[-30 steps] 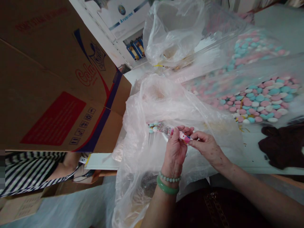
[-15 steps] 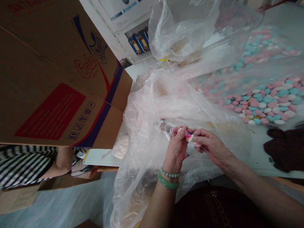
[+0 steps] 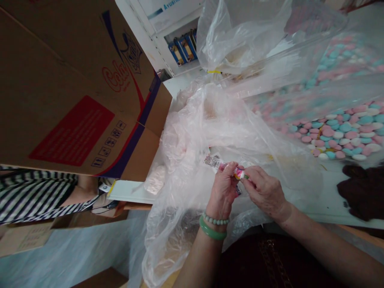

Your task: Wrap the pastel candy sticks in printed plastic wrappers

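My left hand [image 3: 225, 184], with a beaded bracelet and a green bangle at the wrist, is closed around a small printed plastic packet [image 3: 213, 161]. Grey print and a barcode show on the end sticking out to the left. A bright pink, white and green end peeks out between both hands. Closed fingertips of my right hand [image 3: 264, 190] pinch that end; whether a small sweet is also between them is hidden. Beneath both hands spreads a large clear plastic bag [image 3: 186, 172]. Right of them lie many pink, blue and white candies [image 3: 339, 134], partly under clear plastic.
A big cardboard box [image 3: 75, 92] stands at the left, and a person's striped sleeve [image 3: 39, 196] shows below it. A white crumpled lump [image 3: 155, 180] lies near the table edge [image 3: 129, 191]. Dark brown cloth [image 3: 361, 192] is at the right. Blue boxes [image 3: 183, 48] sit on a shelf behind.
My right hand has turned and closed in on the packet's end beside my left fingers; the pale pink bit seen at its fingertips is now hidden. The view has shifted slightly.
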Demonstrator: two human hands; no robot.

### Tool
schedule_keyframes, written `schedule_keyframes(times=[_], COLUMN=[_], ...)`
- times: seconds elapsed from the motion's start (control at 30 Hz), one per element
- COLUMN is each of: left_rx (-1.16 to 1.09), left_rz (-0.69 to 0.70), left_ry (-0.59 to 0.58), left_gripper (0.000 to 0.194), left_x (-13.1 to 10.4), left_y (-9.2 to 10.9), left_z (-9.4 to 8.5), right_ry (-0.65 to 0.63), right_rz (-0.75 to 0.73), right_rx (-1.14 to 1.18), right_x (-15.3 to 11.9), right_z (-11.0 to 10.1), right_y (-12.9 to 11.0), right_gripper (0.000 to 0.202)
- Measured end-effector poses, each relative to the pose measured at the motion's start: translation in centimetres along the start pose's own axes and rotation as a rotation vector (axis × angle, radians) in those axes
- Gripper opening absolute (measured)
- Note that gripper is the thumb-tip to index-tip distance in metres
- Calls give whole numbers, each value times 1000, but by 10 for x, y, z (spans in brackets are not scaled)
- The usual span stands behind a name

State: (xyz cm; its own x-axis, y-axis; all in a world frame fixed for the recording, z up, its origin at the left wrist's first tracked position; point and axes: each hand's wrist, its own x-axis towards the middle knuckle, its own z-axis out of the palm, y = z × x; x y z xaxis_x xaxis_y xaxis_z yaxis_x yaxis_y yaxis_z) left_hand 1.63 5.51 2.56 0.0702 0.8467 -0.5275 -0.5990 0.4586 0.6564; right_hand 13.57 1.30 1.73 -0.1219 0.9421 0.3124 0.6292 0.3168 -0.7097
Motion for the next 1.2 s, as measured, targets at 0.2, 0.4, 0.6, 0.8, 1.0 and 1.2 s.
schedule_keyframes(times=[0.2,0.4,0.6,0.8,1.0,1.2], left_rx=[94,31,-139,-195,-191,-224], left_rz=[50,78,-83,-114,-99,-98], left_ry=[-9,-59,32,96,-21,-67], left_gripper=[21,20,13,12,23,29], left_x=[-3,-4,9,13,8,6], left_y=[-2,-10,-6,6,1,-6], left_z=[2,8,-10,-22,-15,-13], right_ry=[77,144,-163,-416,-293,-168], right_rz=[179,237,191,568,455,336], right_rx=[18,60,308,444,395,437], right_x=[3,9,6,-12,-13,-20], right_z=[6,9,-10,-14,6,28], right_y=[2,0,6,19,10,-3], right_gripper=[9,9,40,18,24,23])
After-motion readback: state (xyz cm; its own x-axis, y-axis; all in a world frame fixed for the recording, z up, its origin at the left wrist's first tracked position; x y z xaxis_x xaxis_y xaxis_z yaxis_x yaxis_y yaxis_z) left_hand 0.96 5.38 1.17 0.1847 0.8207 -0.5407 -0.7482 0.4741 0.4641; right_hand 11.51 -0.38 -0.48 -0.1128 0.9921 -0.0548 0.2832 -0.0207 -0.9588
